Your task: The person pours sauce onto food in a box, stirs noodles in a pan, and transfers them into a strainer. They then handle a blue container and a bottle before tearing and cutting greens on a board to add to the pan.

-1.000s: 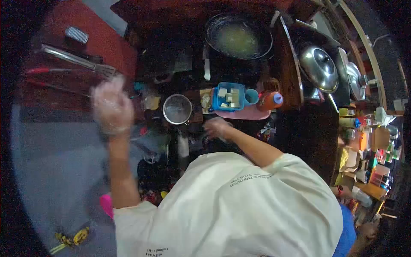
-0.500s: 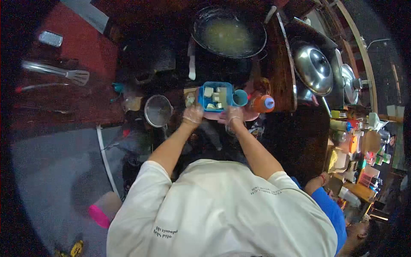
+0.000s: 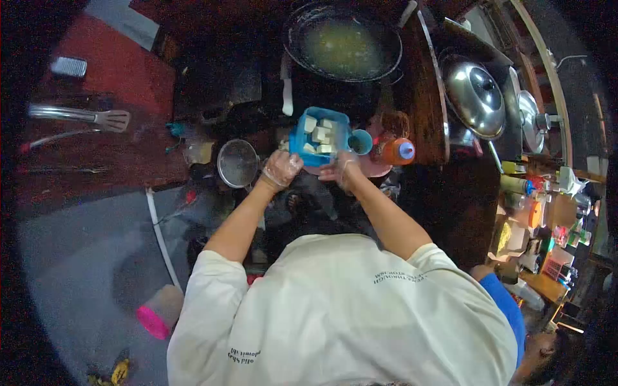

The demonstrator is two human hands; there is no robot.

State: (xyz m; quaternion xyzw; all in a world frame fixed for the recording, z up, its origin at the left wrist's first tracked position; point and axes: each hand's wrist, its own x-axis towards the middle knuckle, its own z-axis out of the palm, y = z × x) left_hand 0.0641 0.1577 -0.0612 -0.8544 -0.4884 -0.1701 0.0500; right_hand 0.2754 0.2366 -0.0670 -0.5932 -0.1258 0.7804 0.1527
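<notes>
A blue plastic container [image 3: 299,147] holds several pale white blocks [image 3: 320,134] that look like tofu. Wearing a clear plastic glove, my left hand [image 3: 283,168] grips the near left corner of the container, fingers curled at its edge. My right hand [image 3: 344,170], gloved as well, is at the near right side with its fingers stretched toward the container. Beneath and beside it shows part of a pink tray [image 3: 376,170]. A teal cup [image 3: 360,141] stands just right of the container, and an orange-capped bottle [image 3: 396,152] is beyond that.
A large wok [image 3: 341,48] with yellowish liquid sits ahead, a white-handled knife [image 3: 287,96] beside it. A round strainer [image 3: 237,163] lies to the left. Further left is a slotted spatula [image 3: 109,120]; a domed metal lid [image 3: 475,96] is on the right. A person in a blue sleeve [image 3: 499,299] is behind at right.
The container has tilted and shifted slightly left, and the white blocks have slid about inside it. My left hand has closed on its corner, while my right hand has loosened from the near edge.
</notes>
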